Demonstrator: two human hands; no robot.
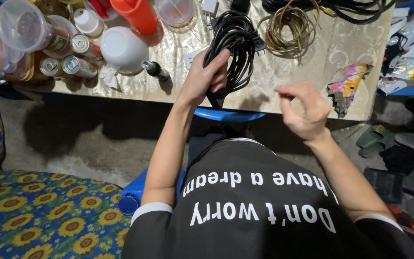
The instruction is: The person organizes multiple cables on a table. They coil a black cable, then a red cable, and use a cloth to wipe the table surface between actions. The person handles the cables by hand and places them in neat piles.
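**Operator:** Confirm the state of both hands.

**Guide:** Your left hand (206,76) is closed around the coiled black cable (233,45), gripping the bundle at its lower end, just above the near edge of the table (312,52). The rest of the coil lies on the tablecloth toward the table's middle. Your right hand (303,108) hovers near the near edge, fingers curled and pinched, holding nothing that can be seen.

**Operator:** What is close by?

**Guide:** A coil of brownish wire (288,24) lies just beside the black cable on its right. A small dark bottle (155,70) lies on its side to the left, next to an upturned white bowl (123,48) and several drink cans (68,66).

**Operator:** Hazards?

**Guide:** In my judgement, a one-handed grip on one end may let the loops slip and spread, undoing the coil. Dragging the bundle could snag the brownish wire or knock the bottle off the near edge.
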